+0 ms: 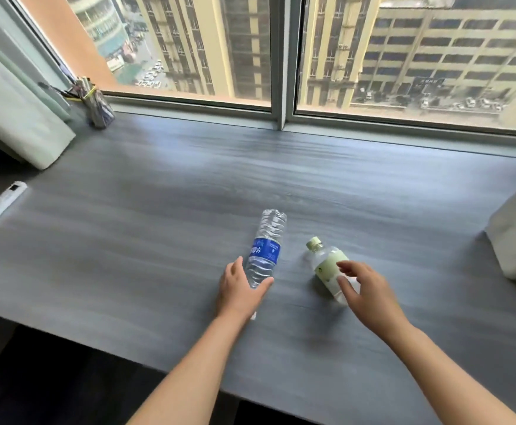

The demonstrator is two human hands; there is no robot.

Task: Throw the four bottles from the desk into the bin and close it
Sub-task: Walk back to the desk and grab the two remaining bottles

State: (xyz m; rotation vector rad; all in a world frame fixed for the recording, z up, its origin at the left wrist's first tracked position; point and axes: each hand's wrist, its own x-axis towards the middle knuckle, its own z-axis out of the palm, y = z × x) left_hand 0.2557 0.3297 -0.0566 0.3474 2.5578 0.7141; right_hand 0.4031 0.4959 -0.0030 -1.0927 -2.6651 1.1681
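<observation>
Grey desk (158,210), two bottles lying flat.
Left hand (238,289) cups the blue-label bottle (264,250), stretching to 12 o'clock; right hand (364,286), spread, covers the green-cap bottle (327,265).

A single head-worn camera looks forward and down over a grey desk (158,210) toward a window (281,56) along its far edge. Both forearms enter from the bottom edge, close to the lens, and wide-angle bending curves the frame's sides.

Two bottles lie on the grey wood-grain desk (158,185) near its front edge: the clear ribbed plastic bottle (266,248) left, the small green-capped bottle (330,265) right. A white remote control (1,204) lies at the left edge, a clear pen holder (99,108) in the back left corner.
</observation>
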